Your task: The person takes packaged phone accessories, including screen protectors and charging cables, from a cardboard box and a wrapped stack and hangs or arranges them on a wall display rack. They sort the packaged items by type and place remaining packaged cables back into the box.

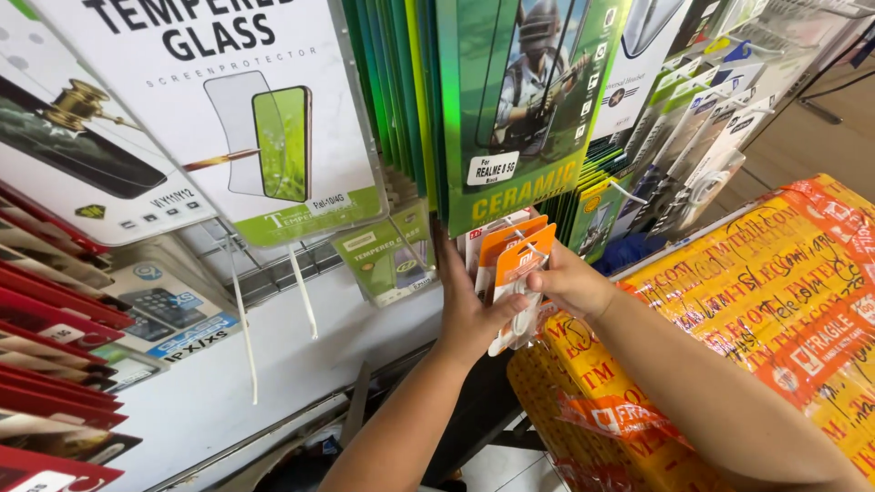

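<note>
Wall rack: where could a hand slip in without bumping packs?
Bare white panel below the big white pack, left of the left hand. Crowded: green packs above, orange packs at the right hand.
</note>
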